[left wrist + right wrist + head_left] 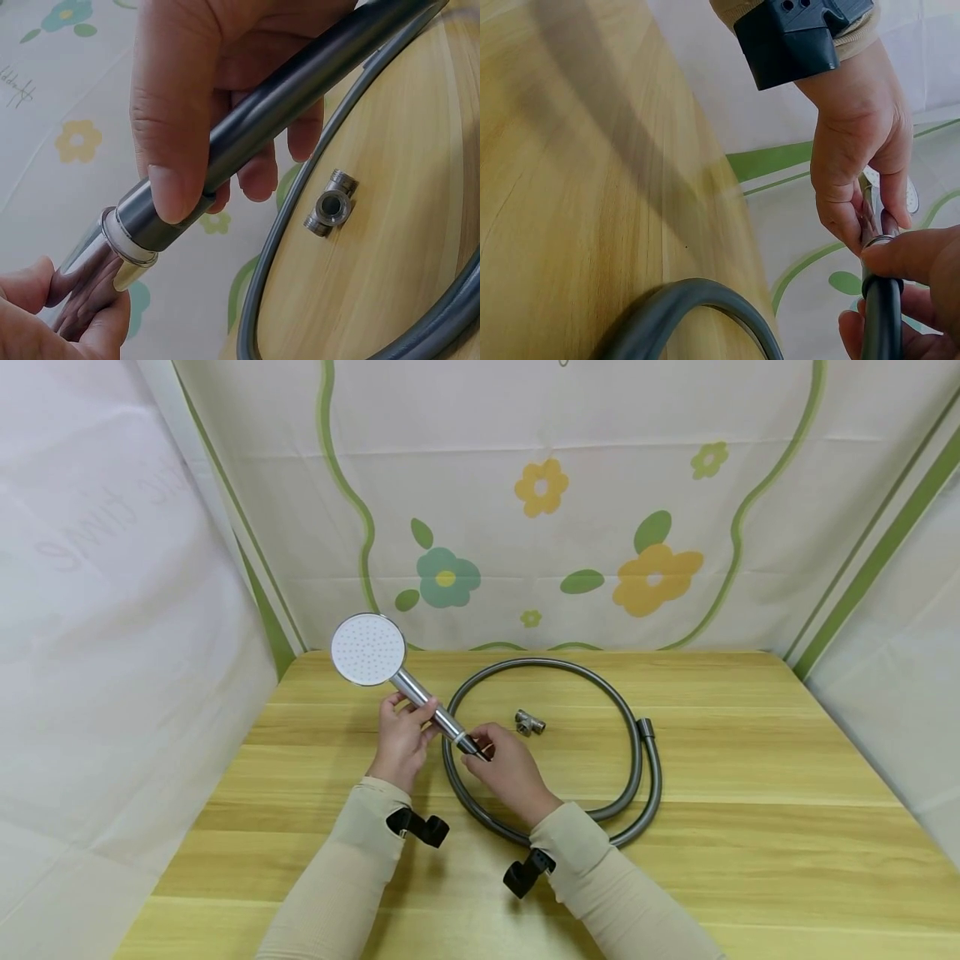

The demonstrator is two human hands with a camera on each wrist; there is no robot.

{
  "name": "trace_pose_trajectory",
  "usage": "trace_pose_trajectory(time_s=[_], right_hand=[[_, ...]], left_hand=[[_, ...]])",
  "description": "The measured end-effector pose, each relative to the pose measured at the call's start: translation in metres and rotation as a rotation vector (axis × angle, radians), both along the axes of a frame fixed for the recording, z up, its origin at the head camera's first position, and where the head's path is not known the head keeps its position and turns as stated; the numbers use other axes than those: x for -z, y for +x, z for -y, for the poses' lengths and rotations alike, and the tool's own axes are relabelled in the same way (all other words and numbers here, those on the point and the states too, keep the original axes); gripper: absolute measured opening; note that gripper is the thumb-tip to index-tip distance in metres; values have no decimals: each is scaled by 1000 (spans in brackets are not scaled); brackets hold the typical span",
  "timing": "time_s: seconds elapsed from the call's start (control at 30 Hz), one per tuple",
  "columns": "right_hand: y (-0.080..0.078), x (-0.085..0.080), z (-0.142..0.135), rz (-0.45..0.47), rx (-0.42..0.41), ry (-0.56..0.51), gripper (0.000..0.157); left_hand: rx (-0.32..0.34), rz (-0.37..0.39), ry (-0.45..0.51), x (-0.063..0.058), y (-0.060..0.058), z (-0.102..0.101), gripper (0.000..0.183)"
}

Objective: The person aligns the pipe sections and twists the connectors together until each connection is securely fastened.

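Note:
A handheld shower head [367, 649] with a round white spray face is raised above the table, tilted, its face at the upper left. My left hand [401, 739] grips its chrome handle [423, 697]. At the handle's lower end, my right hand [510, 777] pinches the dark collar [142, 214] of a grey shower hose [540, 662]. A white ring shows between collar and chrome in the left wrist view; whether the threads are engaged cannot be seen. The hose lies looped on the table, its other end fitting [646, 727] at the right.
A small metal tee fitting [529, 723] lies on the wooden table [750, 760] inside the hose loop. White cloth walls with printed flowers [542, 487] stand behind and at both sides. Black camera mounts [528, 872] sit on both wrists.

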State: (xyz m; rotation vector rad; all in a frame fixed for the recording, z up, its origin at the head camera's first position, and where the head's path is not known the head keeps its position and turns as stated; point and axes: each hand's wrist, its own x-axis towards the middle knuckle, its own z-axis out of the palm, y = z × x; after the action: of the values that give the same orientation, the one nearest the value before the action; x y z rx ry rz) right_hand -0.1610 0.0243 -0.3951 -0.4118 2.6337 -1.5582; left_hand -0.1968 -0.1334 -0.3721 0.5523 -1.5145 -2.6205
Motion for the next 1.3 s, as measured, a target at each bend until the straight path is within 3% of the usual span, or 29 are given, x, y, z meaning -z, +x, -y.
trace_pose_trajectory(time_s=[0.73, 1.3], right_hand=[[3, -1, -1, -16, -31, 6, 23], [2, 0, -1, 21, -52, 4, 23]], left_hand=[[-12, -12, -17, 1, 3, -2, 57], [-21, -17, -27, 3, 2, -3, 58]])
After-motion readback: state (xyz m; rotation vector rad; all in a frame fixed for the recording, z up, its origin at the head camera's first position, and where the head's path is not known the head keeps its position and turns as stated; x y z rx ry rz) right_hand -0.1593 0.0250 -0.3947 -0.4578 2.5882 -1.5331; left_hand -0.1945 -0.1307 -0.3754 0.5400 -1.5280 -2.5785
